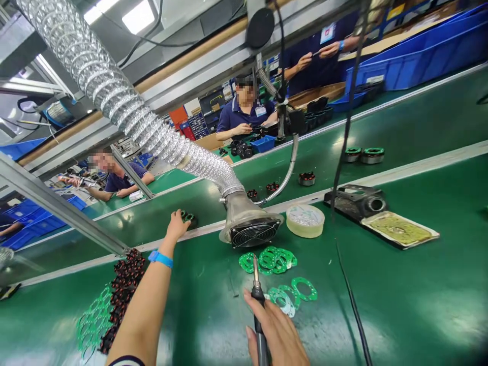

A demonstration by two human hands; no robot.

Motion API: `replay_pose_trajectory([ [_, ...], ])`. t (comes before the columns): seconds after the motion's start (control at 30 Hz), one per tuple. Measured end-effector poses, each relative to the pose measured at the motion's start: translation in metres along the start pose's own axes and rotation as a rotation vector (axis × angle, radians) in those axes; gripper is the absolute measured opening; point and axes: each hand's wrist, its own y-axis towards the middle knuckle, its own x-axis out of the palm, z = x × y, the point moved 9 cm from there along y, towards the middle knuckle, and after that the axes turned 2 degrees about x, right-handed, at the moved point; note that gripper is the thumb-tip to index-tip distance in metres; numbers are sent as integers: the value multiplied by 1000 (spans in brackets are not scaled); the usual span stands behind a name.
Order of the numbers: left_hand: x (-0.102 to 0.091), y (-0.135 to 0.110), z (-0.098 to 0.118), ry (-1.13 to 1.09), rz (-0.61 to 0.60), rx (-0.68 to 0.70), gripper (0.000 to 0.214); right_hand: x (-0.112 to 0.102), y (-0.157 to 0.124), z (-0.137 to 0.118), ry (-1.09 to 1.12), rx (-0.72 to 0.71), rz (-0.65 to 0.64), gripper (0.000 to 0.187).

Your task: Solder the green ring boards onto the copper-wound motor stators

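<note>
My left hand [177, 227], with a blue band [160, 258] at its wrist, reaches out to the belt beyond the bench edge. Its fingers grip a small round motor stator [188, 219] with a green top. In my right hand [281, 333] is a soldering iron [258, 294], its tip pointing away from me. Just behind the tip lies a loose pile of green ring-shaped circuit boards [277, 258]. More green rings [305, 288] lie to the right of the iron.
A fan hood [253, 229] on a silver duct hangs ahead. Beside it sits a solder wire roll [305, 221]; farther right, an iron stand [358, 201] with a yellow sponge [400, 230]. Black-and-red stators [124, 290] crowd the left. A dark cable [348, 284] crosses the right. Co-workers sit opposite.
</note>
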Motion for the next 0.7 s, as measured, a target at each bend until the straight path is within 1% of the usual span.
replay_pose_trajectory([
  [0.07, -15, -19, -33, 17, -46, -7, 58, -4, 0, -2, 38, 8, -20, 56],
  [0.1, -23, -31, -53, 26, -79, -14, 57, -6, 0, -3, 69, 14, -28, 53],
  [0.2, -47, -84, -109, 51, -162, -40, 42, -11, 4, -6, 163, 64, -56, 45],
  [0.27, -59, -126, -134, 56, -192, -46, 32, -12, 5, -9, 205, 81, -76, 42],
  [0.33, -63, -168, -146, 55, -200, -46, 29, -12, 4, -10, 242, 87, -96, 41],
  [0.37, -60, -188, -147, 50, -205, -37, 28, -11, 3, -10, 257, 87, -103, 41],
  [0.43, -47, -223, -139, 39, -211, 5, 27, -11, 1, -11, 274, 80, -114, 42],
  [0.5, -36, -248, -120, 97, -121, 102, 28, -10, 0, -12, 280, 70, -120, 40],
  [0.57, -31, -262, -107, 192, 16, 95, 26, -10, 1, -12, 288, 65, -121, 37],
  [0.6, -28, -265, -100, 221, 59, 92, 22, -10, 2, -12, 293, 65, -117, 36],
  [0.63, -24, -267, -91, 224, 80, 96, 18, -12, 3, -12, 295, 66, -101, 34],
  [0.7, -15, -266, -69, 147, 52, 145, 16, -16, 8, -11, 275, 76, -74, 31],
])
